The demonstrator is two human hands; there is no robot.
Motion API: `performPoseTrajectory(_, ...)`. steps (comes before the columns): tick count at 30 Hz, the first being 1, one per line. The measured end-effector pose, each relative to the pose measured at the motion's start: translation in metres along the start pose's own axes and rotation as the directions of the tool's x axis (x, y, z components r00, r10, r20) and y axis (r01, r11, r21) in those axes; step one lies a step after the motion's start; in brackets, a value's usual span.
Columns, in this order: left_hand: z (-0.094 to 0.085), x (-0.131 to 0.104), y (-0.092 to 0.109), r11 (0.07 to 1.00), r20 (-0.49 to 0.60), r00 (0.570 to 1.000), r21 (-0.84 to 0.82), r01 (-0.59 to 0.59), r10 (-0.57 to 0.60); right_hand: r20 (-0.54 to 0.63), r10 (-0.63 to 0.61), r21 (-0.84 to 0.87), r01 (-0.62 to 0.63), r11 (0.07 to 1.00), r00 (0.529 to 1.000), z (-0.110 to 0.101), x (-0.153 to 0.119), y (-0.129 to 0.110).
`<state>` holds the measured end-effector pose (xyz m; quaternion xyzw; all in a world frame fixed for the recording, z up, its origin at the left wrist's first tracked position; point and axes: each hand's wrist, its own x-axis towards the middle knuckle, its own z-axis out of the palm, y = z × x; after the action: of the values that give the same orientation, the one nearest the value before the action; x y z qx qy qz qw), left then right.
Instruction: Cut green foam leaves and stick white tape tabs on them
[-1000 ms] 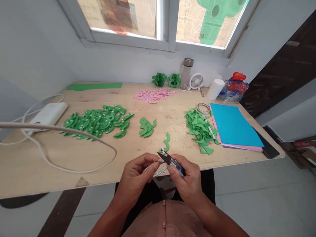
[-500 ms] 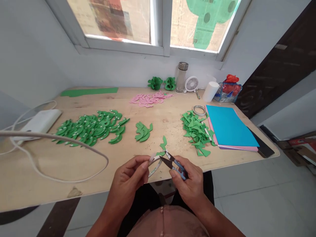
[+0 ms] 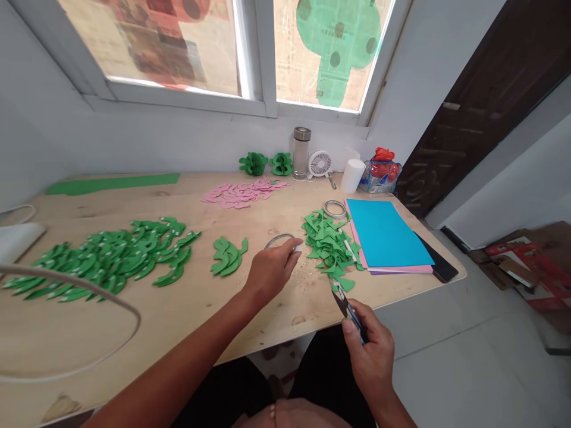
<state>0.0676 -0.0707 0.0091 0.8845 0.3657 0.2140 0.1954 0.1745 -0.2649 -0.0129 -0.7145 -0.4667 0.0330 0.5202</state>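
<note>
My left hand (image 3: 274, 267) reaches over the middle of the table, its fingers closed on a roll of tape (image 3: 280, 238) whose rim shows beyond the knuckles. My right hand (image 3: 371, 340) is at the table's front edge, wrapped round small snips (image 3: 350, 312), the dark blades pointing up and left. Just beyond the blades lies a heap of green scraps (image 3: 330, 241). A few curved green pieces (image 3: 228, 257) sit to the left of my left hand. Farther left spreads a large pile of green pieces with white spots (image 3: 120, 255).
Pink cutouts (image 3: 243, 191), green paper figures, a bottle (image 3: 301, 153), a small fan (image 3: 320, 163) and a white roll (image 3: 353, 176) stand or lie at the back. Blue sheets (image 3: 388, 232) and another tape roll (image 3: 334, 208) are at right. A cable (image 3: 89, 287) crosses the left foreground.
My left hand has moved away from the snips, forward over the table with the tape roll. My right hand has shifted right and down with the snips. The view has turned, moving the table leftward.
</note>
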Motion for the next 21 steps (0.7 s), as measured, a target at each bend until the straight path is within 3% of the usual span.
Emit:
performPoseTrajectory(3,0.015,0.021,0.001,0.972,0.082,0.997,0.235,-0.020,0.000,-0.013,-0.004,0.003,0.004,1.000,1.000,-0.001,0.000,0.003)
performPoseTrajectory(6,0.025,0.036,0.000,0.941,0.147,0.989,0.336,-0.035,-0.016,-0.031,-0.013,0.016,0.013,1.000,0.999,-0.001,0.001,0.004)
performPoseTrajectory(13,0.047,0.055,-0.004,0.923,0.158,0.987,0.380,-0.065,0.004,-0.009,-0.003,0.039,0.004,0.999,1.000,0.000,0.000,0.007)
performPoseTrajectory(21,0.058,0.060,0.000,0.958,0.080,0.994,0.271,-0.094,0.075,0.041,0.021,0.035,-0.022,0.999,0.999,0.004,0.004,0.006)
